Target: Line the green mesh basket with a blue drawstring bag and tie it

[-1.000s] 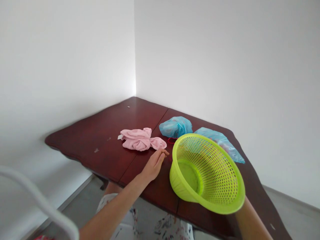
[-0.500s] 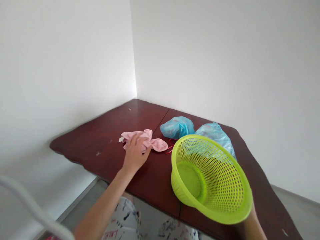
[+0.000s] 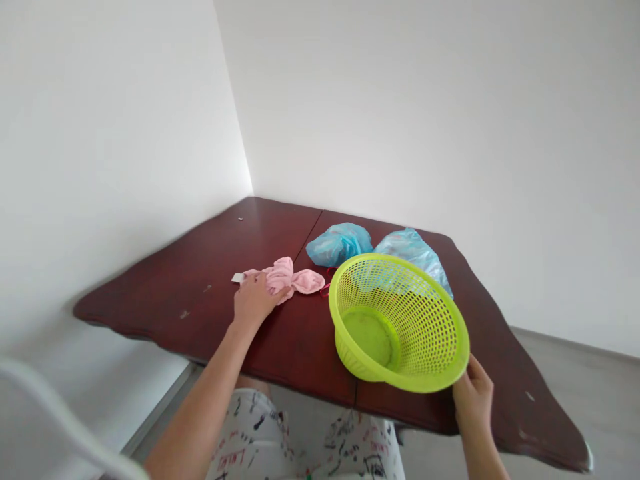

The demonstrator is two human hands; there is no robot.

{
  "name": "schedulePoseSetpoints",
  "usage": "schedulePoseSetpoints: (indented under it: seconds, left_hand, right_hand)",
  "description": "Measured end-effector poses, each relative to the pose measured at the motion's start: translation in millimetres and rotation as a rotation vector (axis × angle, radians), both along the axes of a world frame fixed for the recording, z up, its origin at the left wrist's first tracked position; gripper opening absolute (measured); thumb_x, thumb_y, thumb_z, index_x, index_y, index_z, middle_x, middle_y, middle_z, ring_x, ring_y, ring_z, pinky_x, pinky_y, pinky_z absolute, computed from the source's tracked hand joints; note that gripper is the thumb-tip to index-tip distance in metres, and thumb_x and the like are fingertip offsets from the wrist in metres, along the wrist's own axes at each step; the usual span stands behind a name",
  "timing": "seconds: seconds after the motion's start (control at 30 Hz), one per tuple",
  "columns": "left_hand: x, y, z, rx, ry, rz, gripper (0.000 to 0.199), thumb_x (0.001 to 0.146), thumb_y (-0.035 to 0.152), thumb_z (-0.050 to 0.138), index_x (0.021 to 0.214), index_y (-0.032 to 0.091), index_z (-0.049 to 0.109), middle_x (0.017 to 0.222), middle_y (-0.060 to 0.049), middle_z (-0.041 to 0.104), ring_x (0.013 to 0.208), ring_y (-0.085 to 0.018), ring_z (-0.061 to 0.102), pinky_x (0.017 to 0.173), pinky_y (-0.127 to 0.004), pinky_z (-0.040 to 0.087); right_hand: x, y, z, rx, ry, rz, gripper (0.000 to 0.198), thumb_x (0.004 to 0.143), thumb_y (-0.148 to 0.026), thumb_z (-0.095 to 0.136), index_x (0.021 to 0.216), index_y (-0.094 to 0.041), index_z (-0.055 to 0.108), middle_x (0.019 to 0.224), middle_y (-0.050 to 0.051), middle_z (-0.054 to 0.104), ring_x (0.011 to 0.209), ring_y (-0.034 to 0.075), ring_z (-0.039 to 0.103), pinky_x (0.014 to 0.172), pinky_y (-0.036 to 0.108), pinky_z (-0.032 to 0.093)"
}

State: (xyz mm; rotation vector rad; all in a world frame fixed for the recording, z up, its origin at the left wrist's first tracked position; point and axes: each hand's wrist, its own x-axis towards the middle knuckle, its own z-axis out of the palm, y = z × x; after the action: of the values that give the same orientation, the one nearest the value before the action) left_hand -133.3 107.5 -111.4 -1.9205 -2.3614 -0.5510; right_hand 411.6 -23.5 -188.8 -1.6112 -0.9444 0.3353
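Observation:
A pink, soft cloth piece [image 3: 281, 272] with a knotted, ear-like end and a white tag lies on the dark red table. My left hand [image 3: 256, 300] is over its near side, fingers curled on the fabric and thumb to the right. A lime-green plastic colander basket [image 3: 415, 333] is tilted, its open side towards me and no contents seen inside. My right hand [image 3: 473, 393] grips its rim at the lower right; part of the fingers is hidden behind the rim.
Two blue plastic bags, a left one [image 3: 340, 244] and a right one [image 3: 415, 252], lie behind the basket. A thin red cord [image 3: 326, 289] is beside the cloth. White walls stand behind the wooden table [image 3: 300, 347], whose wavy edge faces me.
The basket has shifted left and tilts less, and more of my right hand shows at its rim. My left hand stays on the pink cloth. The view has turned slightly right.

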Motion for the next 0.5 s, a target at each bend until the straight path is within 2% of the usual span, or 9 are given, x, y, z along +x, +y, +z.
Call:
schedulePoseSetpoints:
  seconds: [0.1,0.2,0.27,0.37,0.43,0.5]
  left_hand:
    - [-2,-11,4.2,-0.006,-0.054,-0.006,0.068,0.105,0.072,0.067,0.139,0.013,0.071,0.146,-0.026,0.076,0.136,-0.046,0.075,0.108,-0.050,0.062]
    - [-14,-24,3.6,0.040,-0.195,0.028,0.052,0.101,0.068,0.071,0.123,0.021,0.069,0.128,-0.021,0.081,0.124,-0.044,0.079,0.101,-0.047,0.062]
    - [-26,-36,2.0,0.129,-0.369,0.053,0.050,0.096,0.067,0.075,0.119,0.023,0.067,0.121,-0.016,0.082,0.116,-0.041,0.081,0.097,-0.045,0.063]
    - [-47,-62,2.6,0.338,-0.650,0.060,0.060,0.083,0.067,0.087,0.119,0.024,0.066,0.114,-0.011,0.084,0.107,-0.036,0.083,0.095,-0.045,0.066]
    - [-59,-87,6.7,0.472,-0.797,0.031,0.066,0.075,0.063,0.095,0.118,0.022,0.066,0.114,-0.010,0.084,0.105,-0.035,0.083,0.096,-0.046,0.069]
    - [-64,-117,12.9,0.544,-0.944,-0.014,0.065,0.075,0.059,0.099,0.118,0.021,0.069,0.115,-0.010,0.085,0.103,-0.033,0.084,0.093,-0.045,0.072]
  right_hand:
    - [-7,-4,9,0.070,0.104,-0.058,0.059,0.087,-0.077,0.086,0.091,-0.018,0.082,0.079,0.006,0.079,0.072,0.024,0.072,0.065,0.034,0.058]
    - [-13,-10,18,0.205,0.209,-0.139,0.047,0.093,-0.068,0.083,0.088,-0.021,0.076,0.079,0.004,0.077,0.066,0.022,0.071,0.062,0.035,0.059]
    - [-19,-19,21,0.310,0.284,-0.233,0.038,0.096,-0.059,0.080,0.087,-0.024,0.070,0.077,0.002,0.074,0.061,0.021,0.068,0.060,0.034,0.058]
    - [-42,-49,21,0.402,0.283,-0.371,0.027,0.101,-0.047,0.075,0.086,-0.026,0.066,0.074,-0.001,0.069,0.061,0.021,0.063,0.060,0.034,0.054]
    - [-72,-78,18,0.420,0.144,-0.326,0.028,0.107,-0.042,0.072,0.085,-0.025,0.067,0.076,0.001,0.069,0.067,0.022,0.064,0.065,0.035,0.052]
    - [-111,-110,17,0.481,-0.008,-0.124,0.031,0.112,-0.038,0.070,0.084,-0.025,0.068,0.077,0.002,0.070,0.072,0.023,0.066,0.071,0.037,0.053]
